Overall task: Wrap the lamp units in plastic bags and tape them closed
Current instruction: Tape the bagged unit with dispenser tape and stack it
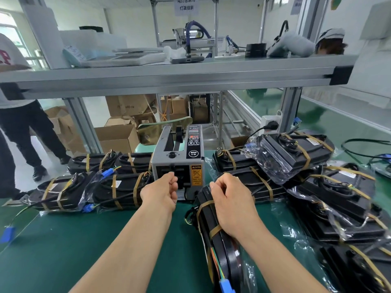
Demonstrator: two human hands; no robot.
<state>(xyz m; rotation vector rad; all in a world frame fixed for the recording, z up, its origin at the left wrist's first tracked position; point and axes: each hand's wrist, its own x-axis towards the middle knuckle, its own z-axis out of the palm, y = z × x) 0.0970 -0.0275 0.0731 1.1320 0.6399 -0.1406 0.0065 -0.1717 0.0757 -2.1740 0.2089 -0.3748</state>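
I am watching the lamp unit in the lower middle of the frame, just right of center, lying on the green mat inside its plastic bag. The right hand is curling its fingers over the far end of the unit and holding it down. If that hand is loosening, I think the folded bag could be popping open before any tape is going on. The unit seems to be leaning on its thin side, so it could also be tipping over. At the bottom edge of the frame the blue plug and its colored wires are poking out, and they could be catching in the wrap. Up from there, the left hand is sitting at the mouth of the tape machine with its fingers curled and its thumb meeting them. I cannot tell if it is pinching a strip, because no tape is showing. Those fingers are very close to the slot beside the yellow caution sticker, so a nick is a worry. A strip could also be folding and sticking to itself. Wrapped units are piling up on the right, close enough to be sliding into the work.
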